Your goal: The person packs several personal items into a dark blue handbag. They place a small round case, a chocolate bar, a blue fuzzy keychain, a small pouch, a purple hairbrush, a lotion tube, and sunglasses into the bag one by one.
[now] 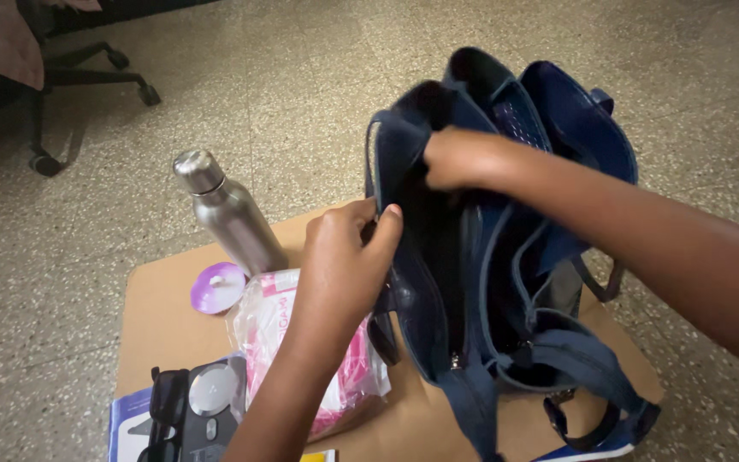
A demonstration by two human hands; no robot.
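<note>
1. Here, a big dark blue cloth bag (489, 282) with long straps stands on a small brown desk (160, 321). Its top is pulled wide open, and the inside looks dark.
2. The left hand (344, 257) has its grip shut on the near edge of the bag's opening. The thumb and fingers pinch the cloth.
3. The right hand (464, 158) has its grip closed on the far edge of the opening, with the fingers curled over the cloth. The two hands are apart, with the dark opening between them.
4. Just beside the bag, under the left arm, lies a clear plastic packet with pink and white stuff inside (288, 342). It touches the bag's side.
5. Behind the packet stands a tall shiny silver metal bottle (228, 214) with a round cap. It is upright.
6. Near the bottle's foot lies a small round purple and white lid (217, 287), flat on the desk.
7. At the front left corner sits a black and grey gadget with a round silver part (194, 402). It rests on a blue and white flat box (126, 419).
8. The desk stands on a speckled stone floor (301, 77). Far off at the top left are the black legs and wheels of a rolling chair (87, 77).
</note>
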